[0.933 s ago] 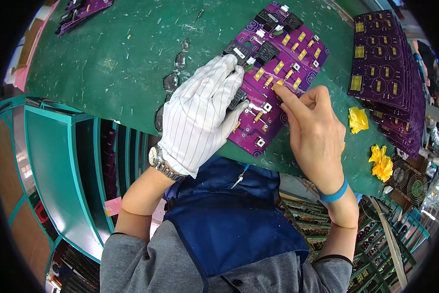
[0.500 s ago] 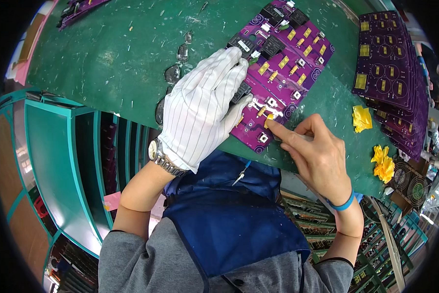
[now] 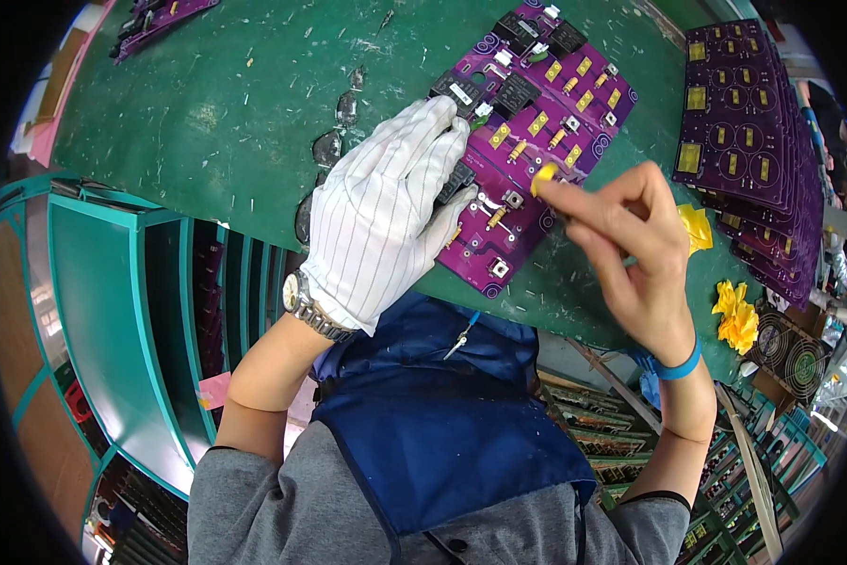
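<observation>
A purple circuit board (image 3: 527,146) lies at an angle on the green bench, carrying black block-shaped parts, small white parts and several yellow tape patches. My left hand (image 3: 386,198), in a white striped glove, rests flat over the board's left edge with its fingers stretched out, covering part of it. Bare, my right hand (image 3: 635,250) is raised over the board's right side. A small piece of yellow tape (image 3: 543,176) is at its index fingertip; the thumb is bent just below.
Crumpled yellow tape wads (image 3: 737,315) lie at the bench's right. Beyond them leans a stack of purple boards (image 3: 744,122). Another board (image 3: 160,24) sits at the far left. Green racks (image 3: 113,311) stand at lower left, a round-grilled fan (image 3: 796,344) at right.
My right hand has lifted up and right from the lower part of the board, with the yellow tape at its fingertip. The board has shifted slightly left; my left hand stays on it.
</observation>
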Demonstrator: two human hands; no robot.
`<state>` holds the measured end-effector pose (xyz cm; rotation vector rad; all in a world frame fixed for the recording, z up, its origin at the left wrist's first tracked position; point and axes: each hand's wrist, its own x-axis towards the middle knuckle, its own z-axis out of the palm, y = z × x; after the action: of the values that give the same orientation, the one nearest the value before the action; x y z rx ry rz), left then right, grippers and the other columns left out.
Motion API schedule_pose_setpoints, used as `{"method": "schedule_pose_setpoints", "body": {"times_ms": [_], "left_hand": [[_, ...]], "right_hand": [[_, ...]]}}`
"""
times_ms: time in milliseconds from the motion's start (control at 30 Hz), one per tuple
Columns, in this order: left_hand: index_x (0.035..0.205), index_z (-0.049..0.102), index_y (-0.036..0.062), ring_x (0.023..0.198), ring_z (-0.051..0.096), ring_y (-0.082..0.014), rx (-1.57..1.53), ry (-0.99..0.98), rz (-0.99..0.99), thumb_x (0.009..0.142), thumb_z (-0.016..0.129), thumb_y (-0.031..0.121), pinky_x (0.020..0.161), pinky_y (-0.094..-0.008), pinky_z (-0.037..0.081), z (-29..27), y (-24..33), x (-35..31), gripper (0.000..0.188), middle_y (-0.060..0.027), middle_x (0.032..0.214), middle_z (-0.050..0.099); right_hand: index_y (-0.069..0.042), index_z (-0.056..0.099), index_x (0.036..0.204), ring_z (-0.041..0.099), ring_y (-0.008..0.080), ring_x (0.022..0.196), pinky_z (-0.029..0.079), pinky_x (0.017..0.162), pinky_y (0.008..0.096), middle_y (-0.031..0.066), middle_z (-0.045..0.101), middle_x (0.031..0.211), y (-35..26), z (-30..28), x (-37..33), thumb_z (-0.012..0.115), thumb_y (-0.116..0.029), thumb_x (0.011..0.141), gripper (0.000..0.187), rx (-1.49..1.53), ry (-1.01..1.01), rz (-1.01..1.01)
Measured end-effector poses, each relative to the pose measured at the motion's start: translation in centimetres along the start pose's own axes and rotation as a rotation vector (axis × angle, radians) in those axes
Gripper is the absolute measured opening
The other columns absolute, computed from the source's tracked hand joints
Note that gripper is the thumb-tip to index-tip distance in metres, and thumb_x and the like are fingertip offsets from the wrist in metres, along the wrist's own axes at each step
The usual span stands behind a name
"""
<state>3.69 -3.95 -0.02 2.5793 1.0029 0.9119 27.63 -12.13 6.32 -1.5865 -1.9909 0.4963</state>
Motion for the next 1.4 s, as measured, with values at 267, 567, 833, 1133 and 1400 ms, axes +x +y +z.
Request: {"method": "schedule_pose_setpoints", "body": {"times_ms": [267, 567, 833, 1133, 1400], "left_hand": [[0.140, 0.068, 0.0083, 0.130, 0.068, -0.0357, -0.047, -0.003, -0.020, 0.084, 0.087, 0.014, 0.106, -0.0434, 0.056, 0.1, 0.1, 0.0, 0.059, -0.0150, 0.146, 0.067], [0.141, 0.068, 0.0084, 0.130, 0.067, -0.0368, -0.056, -0.001, -0.009, 0.084, 0.087, 0.013, 0.106, -0.0444, 0.056, 0.3, -0.1, -0.1, 0.060, -0.0152, 0.146, 0.067], [0.138, 0.068, 0.0071, 0.130, 0.067, -0.0372, -0.059, -0.015, -0.021, 0.084, 0.087, 0.014, 0.106, -0.0449, 0.056, 0.1, 0.1, 0.1, 0.057, -0.0160, 0.145, 0.067], [0.137, 0.068, 0.0062, 0.129, 0.068, -0.0379, -0.052, -0.007, -0.002, 0.083, 0.088, 0.013, 0.105, -0.0440, 0.057, 0.0, 0.1, 0.2, 0.058, -0.0172, 0.144, 0.068], [0.133, 0.069, 0.0060, 0.128, 0.069, -0.0377, -0.057, 0.002, -0.002, 0.081, 0.088, 0.011, 0.104, -0.0439, 0.058, 0.1, 0.0, 0.1, 0.056, -0.0171, 0.143, 0.068]], "right_hand": [[-0.021, 0.082, 0.122, 0.065, 0.0264, 0.072, 0.053, 0.061, 0.0407, 0.0077, 0.054, 0.089, 0.7, 2.4, 2.9, 0.081, -0.017, 0.091, 0.031, -0.248, 0.031, -0.029], [-0.016, 0.082, 0.120, 0.068, 0.0289, 0.077, 0.055, 0.065, 0.0425, 0.0101, 0.057, 0.091, -1.0, 2.0, 3.5, 0.080, -0.014, 0.091, 0.029, -0.335, -0.070, 0.034], [-0.018, 0.083, 0.123, 0.062, 0.0236, 0.073, 0.053, 0.065, 0.0375, 0.0078, 0.056, 0.089, 0.9, 0.4, 3.1, 0.077, -0.006, 0.094, 0.031, -0.218, 0.249, 0.002], [-0.018, 0.081, 0.124, 0.066, 0.0271, 0.077, 0.054, 0.065, 0.0411, 0.0090, 0.056, 0.091, 1.0, 0.9, 2.8, 0.078, -0.014, 0.093, 0.031, -0.357, -0.016, 0.097], [-0.020, 0.081, 0.130, 0.057, 0.0211, 0.071, 0.049, 0.064, 0.0376, 0.0079, 0.052, 0.087, 2.3, -0.4, 0.6, 0.078, 0.001, 0.091, 0.045, -0.175, 0.247, 0.097]]}}
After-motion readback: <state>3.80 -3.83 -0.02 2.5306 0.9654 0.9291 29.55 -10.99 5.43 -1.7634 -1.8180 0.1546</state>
